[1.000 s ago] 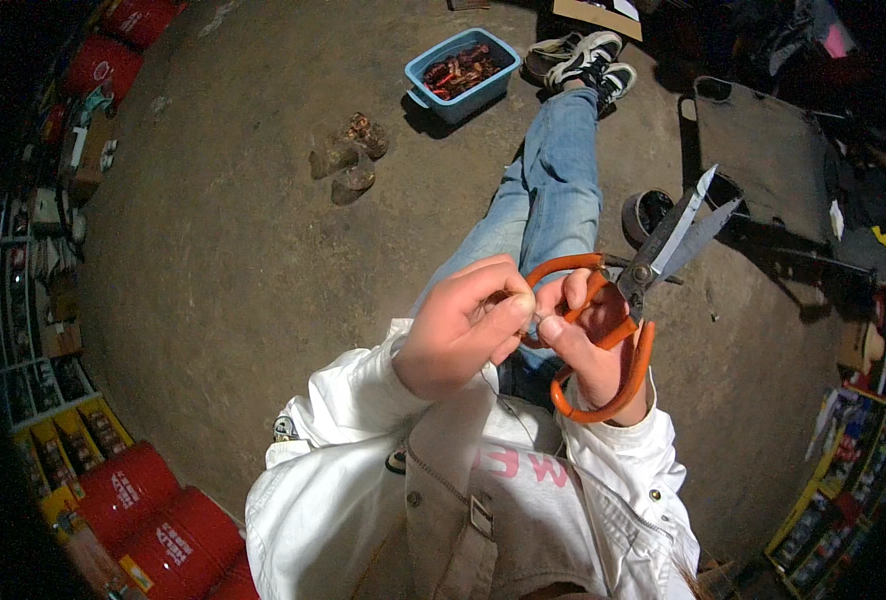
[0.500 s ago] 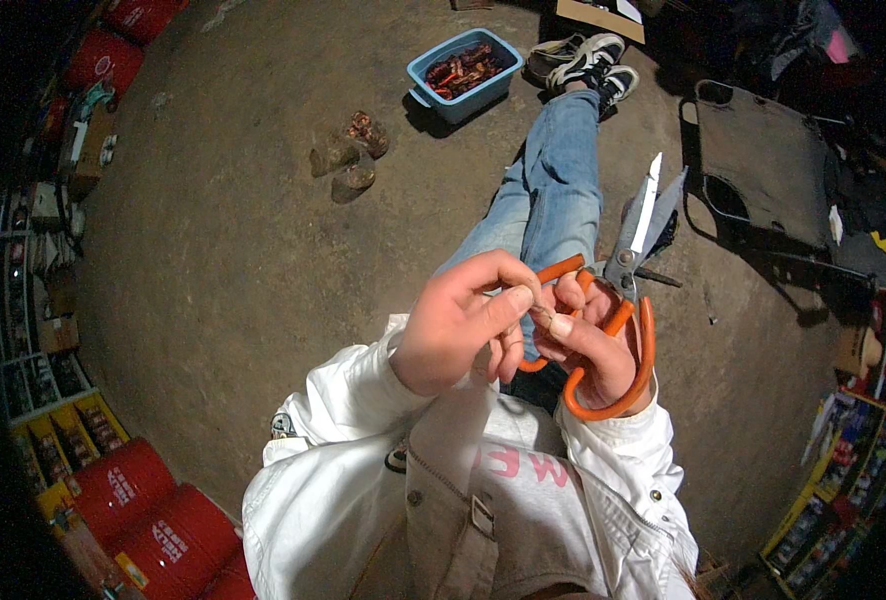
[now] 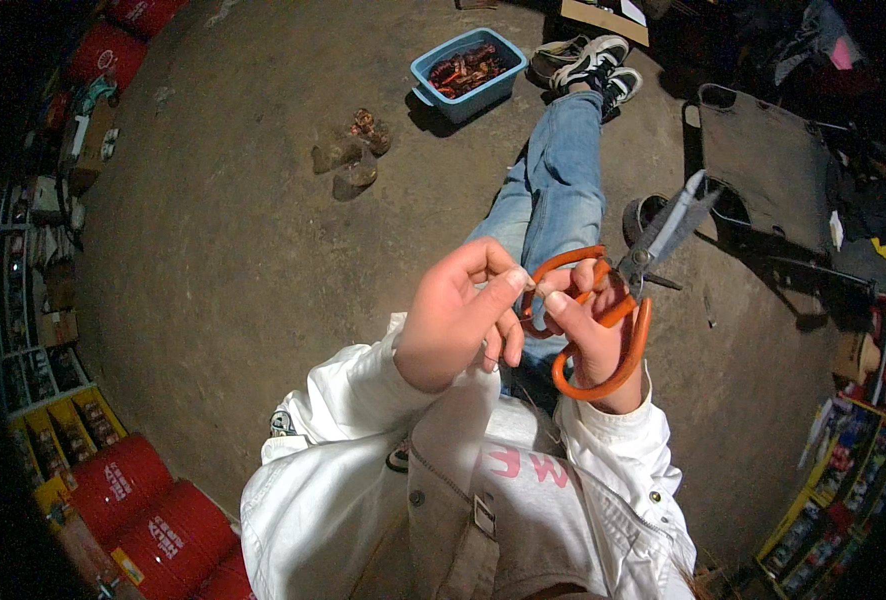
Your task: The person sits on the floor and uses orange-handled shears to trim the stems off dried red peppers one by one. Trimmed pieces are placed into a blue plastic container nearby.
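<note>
Close together above my lap, both hands pinch a thin wire-like strand. My left hand has its thumb and forefinger pressed on it, the other fingers loosely curled. My right hand grips scissors with orange loop handles, while its thumb and forefinger also meet the strand. The grey blades point away to the upper right, slightly parted. A fine loose end seems to hang below my hands, too thin to follow fully. My outstretched legs in blue jeans lie beyond them.
A blue tub of reddish-brown, coppery scraps stands near my shoes. Clear bags with coppery bits lie left of it. A dark ring-shaped roll and a grey folding chair are on the right. Red drums stand lower left.
The scissors have tilted further right, with the right hand turning slightly. Both hands stay close together on the strand. The dark roll behind the scissors now shows more.
</note>
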A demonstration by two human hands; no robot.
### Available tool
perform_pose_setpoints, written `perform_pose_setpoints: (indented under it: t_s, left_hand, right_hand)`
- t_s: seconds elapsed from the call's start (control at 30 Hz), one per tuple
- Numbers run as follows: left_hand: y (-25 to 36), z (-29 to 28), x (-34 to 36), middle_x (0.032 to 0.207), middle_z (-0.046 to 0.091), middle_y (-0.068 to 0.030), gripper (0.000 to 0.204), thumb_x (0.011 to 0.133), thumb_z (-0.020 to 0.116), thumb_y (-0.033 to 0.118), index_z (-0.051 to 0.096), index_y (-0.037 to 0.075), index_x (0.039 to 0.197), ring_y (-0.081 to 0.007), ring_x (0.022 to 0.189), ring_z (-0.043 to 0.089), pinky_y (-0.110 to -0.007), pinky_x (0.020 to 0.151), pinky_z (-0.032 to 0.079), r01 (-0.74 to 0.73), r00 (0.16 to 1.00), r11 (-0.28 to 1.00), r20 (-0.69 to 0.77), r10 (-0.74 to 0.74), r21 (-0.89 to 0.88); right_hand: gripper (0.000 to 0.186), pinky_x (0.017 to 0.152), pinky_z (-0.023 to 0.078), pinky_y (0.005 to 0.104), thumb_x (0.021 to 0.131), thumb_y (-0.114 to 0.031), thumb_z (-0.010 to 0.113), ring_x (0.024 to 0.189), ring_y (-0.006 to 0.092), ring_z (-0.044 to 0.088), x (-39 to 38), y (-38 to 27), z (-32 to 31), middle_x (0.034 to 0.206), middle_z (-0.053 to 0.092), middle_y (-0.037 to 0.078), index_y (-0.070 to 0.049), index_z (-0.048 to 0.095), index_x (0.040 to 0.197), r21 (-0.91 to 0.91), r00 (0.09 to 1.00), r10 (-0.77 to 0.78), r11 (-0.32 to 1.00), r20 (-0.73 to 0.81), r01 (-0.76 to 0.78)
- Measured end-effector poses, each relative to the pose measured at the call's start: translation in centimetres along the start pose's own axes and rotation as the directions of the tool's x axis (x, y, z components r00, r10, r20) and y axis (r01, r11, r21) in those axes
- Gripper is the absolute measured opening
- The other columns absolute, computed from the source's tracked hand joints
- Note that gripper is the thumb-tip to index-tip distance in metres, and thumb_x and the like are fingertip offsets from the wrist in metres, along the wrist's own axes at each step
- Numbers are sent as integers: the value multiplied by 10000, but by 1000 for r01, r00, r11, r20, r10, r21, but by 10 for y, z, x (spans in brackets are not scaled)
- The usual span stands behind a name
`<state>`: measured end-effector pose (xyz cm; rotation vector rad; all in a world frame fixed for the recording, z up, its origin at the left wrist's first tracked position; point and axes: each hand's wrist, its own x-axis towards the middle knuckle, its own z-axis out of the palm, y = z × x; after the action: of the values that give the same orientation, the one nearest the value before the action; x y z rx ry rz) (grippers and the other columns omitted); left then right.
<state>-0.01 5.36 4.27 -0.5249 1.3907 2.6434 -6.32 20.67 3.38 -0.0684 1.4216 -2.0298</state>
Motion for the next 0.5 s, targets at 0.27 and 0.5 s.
perform_pose_setpoints:
  t_s: [0.27, 0.5]
  left_hand:
    - [-3, 6, -4, 713, 528, -20, 88, 944, 527, 90, 493, 11, 927, -76, 459, 518, -202, 394, 366, -43, 996, 984, -74, 56, 173]
    - [-8, 4, 0, 768, 508, -22, 147, 848, 602, -7, 576, 15, 992, -73, 615, 474, -209, 553, 380, -355, 927, 765, 95, 364, 537]
  right_hand:
    - [290, 598, 395, 187, 782, 86, 649, 713, 68, 497, -5, 12, 8, 863, 587, 51, -48, 415, 887, -365, 910, -413, 854, -43, 370]
    - [211, 583, 344, 186, 851, -69, 608, 691, 49, 458, -3, -6, 3, 830, 556, 25, -111, 402, 864, 57, 1000, -25, 998, 7, 24]
